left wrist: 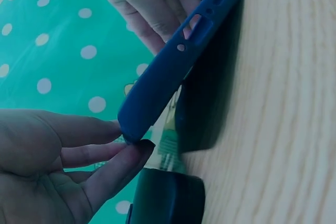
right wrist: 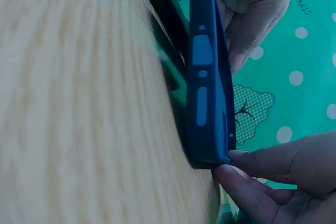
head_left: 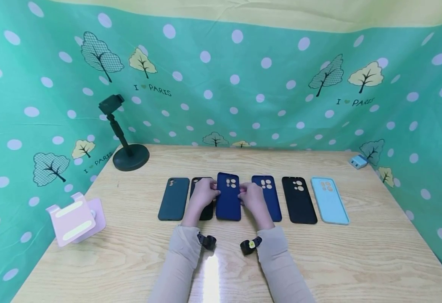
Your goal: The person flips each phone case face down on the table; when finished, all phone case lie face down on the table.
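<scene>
Between my two hands is a dark blue phone case (head_left: 228, 205) with camera cutouts near its far end. My left hand (head_left: 205, 192) pinches its left edge between thumb and fingers. On the opposite edge, my right hand (head_left: 253, 197) pinches it the same way. The wrist views show the case (left wrist: 163, 72) tilted, its lower end close to the wooden table. My left forearm and hand partly cover a black phone case (head_left: 207, 211). Another dark blue phone case (head_left: 271, 203) lies beside my right hand, which overlaps its left edge.
A dark teal phone case (head_left: 173, 200) lies at the row's left end. To the right are a black case (head_left: 299, 201) and a light blue one (head_left: 331, 202). A pink stand (head_left: 75, 219), a black stand (head_left: 131, 157) and a blue charger (head_left: 358, 161) sit farther out.
</scene>
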The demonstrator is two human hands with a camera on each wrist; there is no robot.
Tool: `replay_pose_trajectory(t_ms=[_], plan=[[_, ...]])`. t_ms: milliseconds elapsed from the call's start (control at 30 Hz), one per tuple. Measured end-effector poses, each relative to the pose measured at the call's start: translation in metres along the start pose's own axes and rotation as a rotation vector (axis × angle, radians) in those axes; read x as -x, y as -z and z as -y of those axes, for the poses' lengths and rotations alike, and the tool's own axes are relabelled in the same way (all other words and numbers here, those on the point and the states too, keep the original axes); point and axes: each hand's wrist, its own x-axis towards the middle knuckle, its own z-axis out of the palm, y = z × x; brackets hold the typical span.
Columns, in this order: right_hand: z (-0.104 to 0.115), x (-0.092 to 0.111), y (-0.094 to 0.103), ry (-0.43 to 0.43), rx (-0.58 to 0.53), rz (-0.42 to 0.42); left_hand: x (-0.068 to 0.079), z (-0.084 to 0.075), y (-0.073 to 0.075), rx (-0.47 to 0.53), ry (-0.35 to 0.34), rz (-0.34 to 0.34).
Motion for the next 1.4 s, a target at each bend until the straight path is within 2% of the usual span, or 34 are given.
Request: replay_pose_trajectory(t_ms=[333,500,733,1067,1400], plan=[[-0.002,-0.003,-0.005,0.004,-0.018,0.008,0.002,-0.002,0.007,0.019,0.005,-0.001],[-0.001,-0.003,-0.007,-0.019,-0.091,0.043,0.001,-0.002,0.011,0.060,0.006,-0.029],[0.000,-0.005,-0.009,-0.061,-0.207,0.064,0.002,-0.004,0.016,0.094,0.030,-0.015],[0.002,-0.003,-0.011,-0.074,-0.218,0.069,0.005,-0.007,0.018,0.101,0.043,-0.020],[0.004,-0.002,-0.014,-0.028,-0.200,0.084,0.006,-0.010,0.019,0.104,0.020,-0.044]])
